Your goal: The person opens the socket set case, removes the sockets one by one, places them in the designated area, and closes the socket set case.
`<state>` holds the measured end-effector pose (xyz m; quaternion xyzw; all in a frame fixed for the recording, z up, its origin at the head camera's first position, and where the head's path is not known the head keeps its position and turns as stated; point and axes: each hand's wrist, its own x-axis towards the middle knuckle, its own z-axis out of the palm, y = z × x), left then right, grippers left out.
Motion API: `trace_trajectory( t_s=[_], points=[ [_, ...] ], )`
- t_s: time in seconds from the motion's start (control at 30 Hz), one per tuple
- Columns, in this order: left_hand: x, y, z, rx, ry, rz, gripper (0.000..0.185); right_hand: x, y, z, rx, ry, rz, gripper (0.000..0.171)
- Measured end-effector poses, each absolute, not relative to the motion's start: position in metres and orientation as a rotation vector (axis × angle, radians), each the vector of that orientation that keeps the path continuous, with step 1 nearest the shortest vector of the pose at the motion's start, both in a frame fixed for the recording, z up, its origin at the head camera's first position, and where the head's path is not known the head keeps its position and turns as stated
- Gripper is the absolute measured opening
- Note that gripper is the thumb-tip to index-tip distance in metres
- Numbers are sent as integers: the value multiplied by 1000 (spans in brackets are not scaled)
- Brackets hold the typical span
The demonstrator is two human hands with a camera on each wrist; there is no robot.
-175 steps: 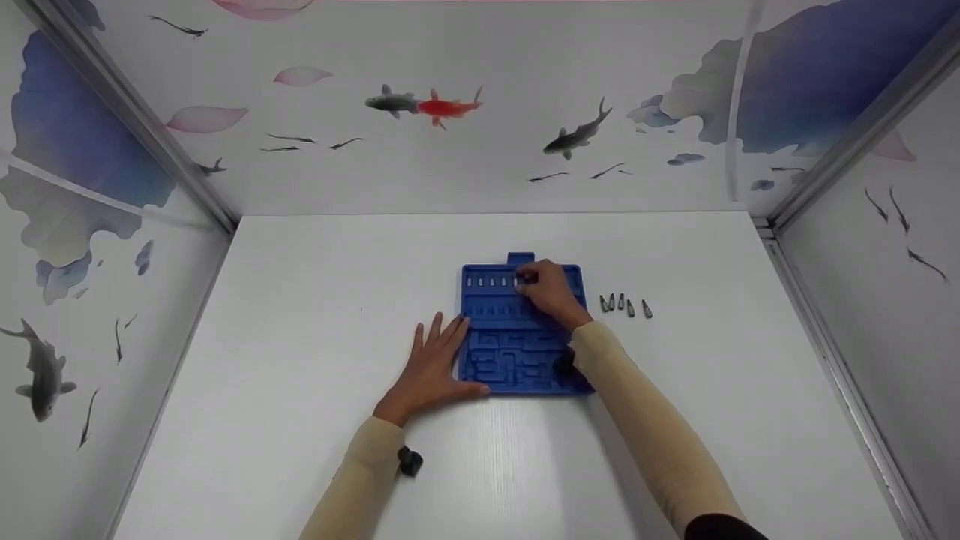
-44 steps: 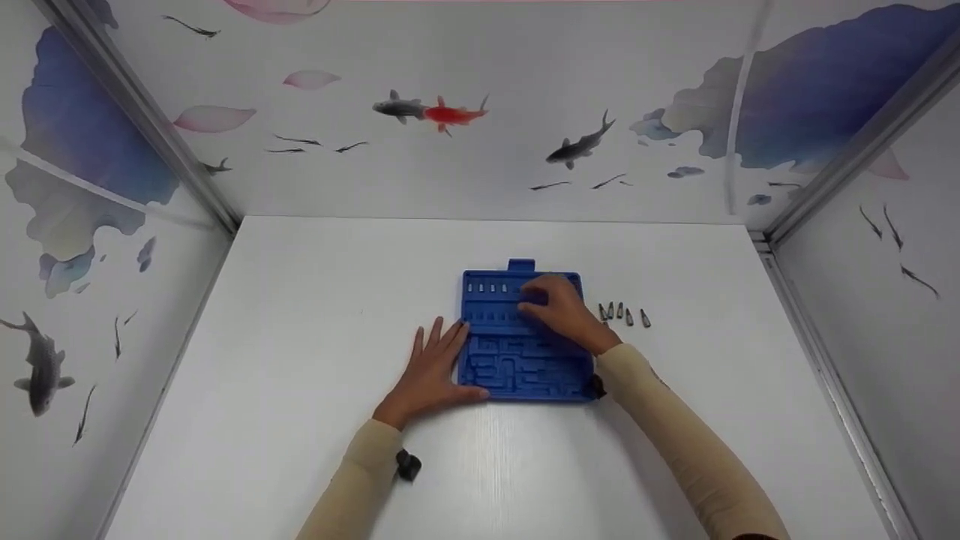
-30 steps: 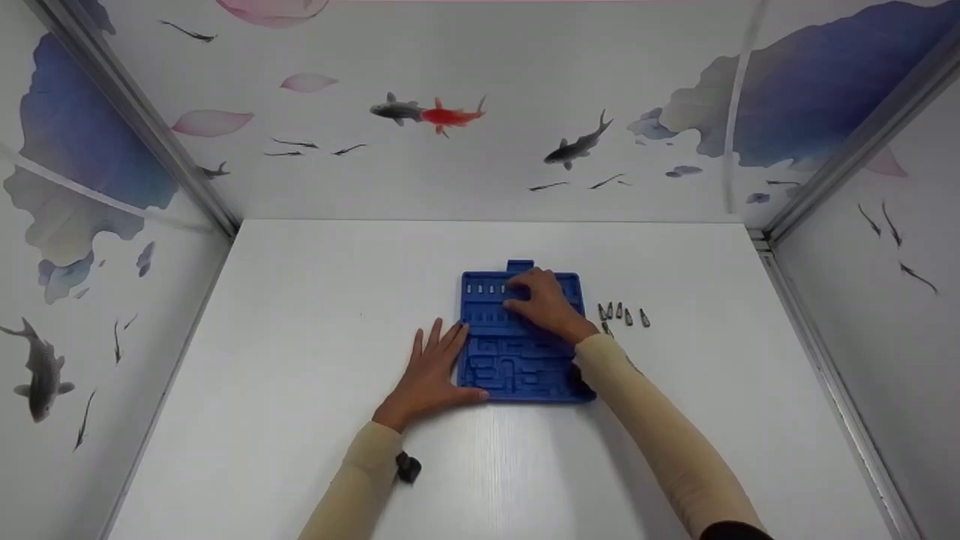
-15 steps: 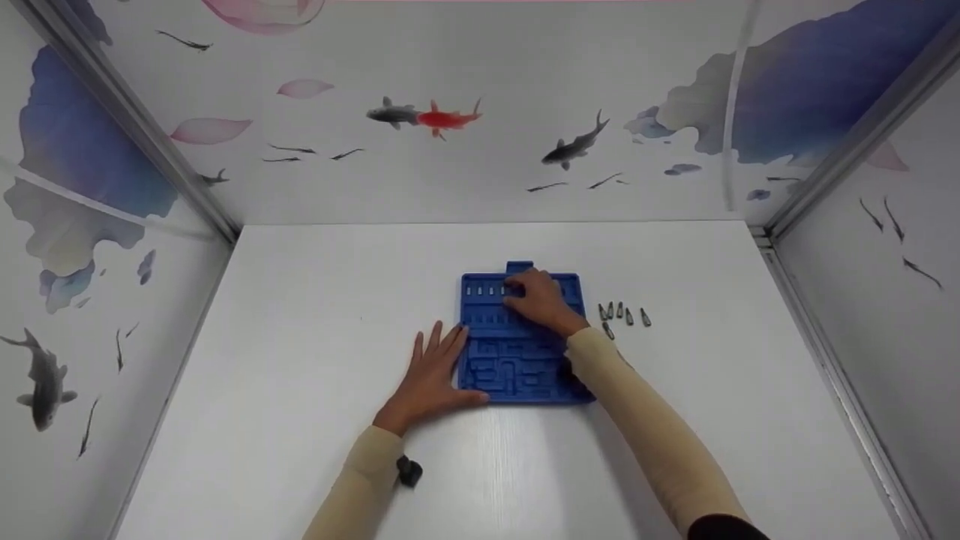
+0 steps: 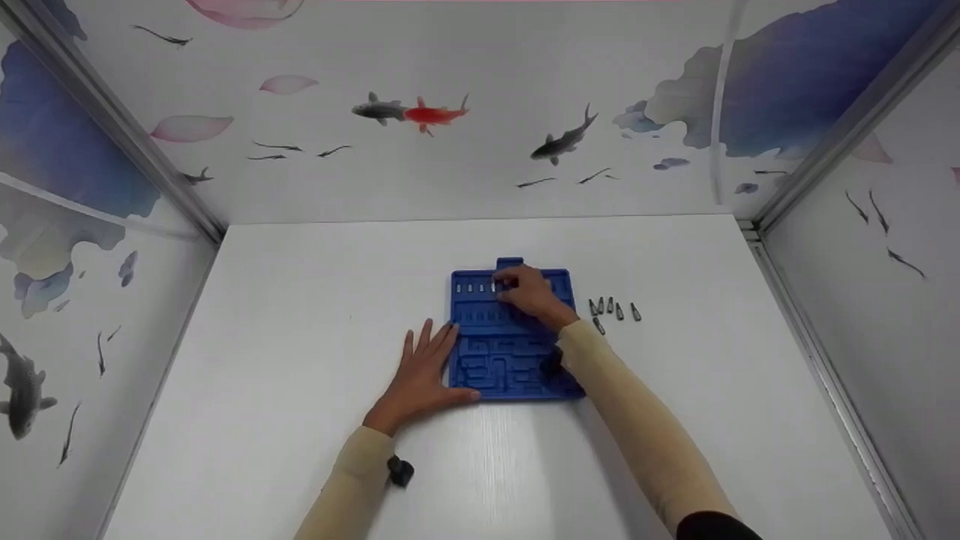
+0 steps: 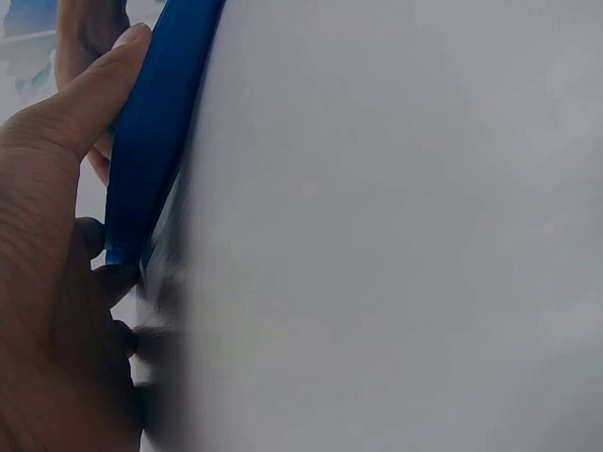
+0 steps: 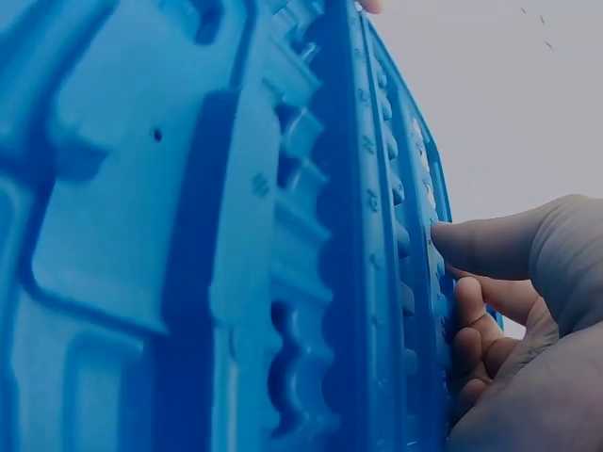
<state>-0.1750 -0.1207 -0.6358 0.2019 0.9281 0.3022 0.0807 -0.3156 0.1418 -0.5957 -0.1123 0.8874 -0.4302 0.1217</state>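
— Looking down from the head view, we see a white bench (image 5: 300, 315) boxed in by three white walls painted with fish (image 5: 409, 112), pink petals and blue washes, with metal rails in the corners.

— We find the blue tray (image 5: 501, 360) lying flat near the middle of that bench. Our left hand (image 5: 421, 371) lies flat, fingers straight and spread, along the tray's left edge, thumb at its near corner. Our right hand (image 5: 531, 295) rests on the far row of slots, fingers curled; whether it pinches anything there we cannot tell.

— Just right of the tray we count a short row of small grey bits (image 5: 613, 308), with one more lying a little nearer us. Silver bits (image 5: 472, 288) sit in the far row, left of our right hand.

— From the left wrist we get only the tray's edge (image 6: 155, 132), close and blurred, with the thumb (image 6: 80, 104) laid against it. From the right wrist we see the moulded slots (image 7: 283, 245) up close and the fingertips (image 7: 471, 247) touching that row, detail the head view blurs.
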Motion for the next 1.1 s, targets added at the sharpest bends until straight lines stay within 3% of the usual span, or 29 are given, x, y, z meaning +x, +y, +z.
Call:
trace_trajectory(
  t_s=[0.3,0.77,1.1],
  points=[
    [-178,-124,-636,594,2781,883,133,-315,140,-588,-203,2376,-1517,39],
    [-173,-119,-639,592,2769,924,132,-310,128,-600,-187,2732,-1283,24],
    [-175,-119,-638,589,2767,931,132,-308,123,-610,-161,2825,-1392,13]
  ],
)
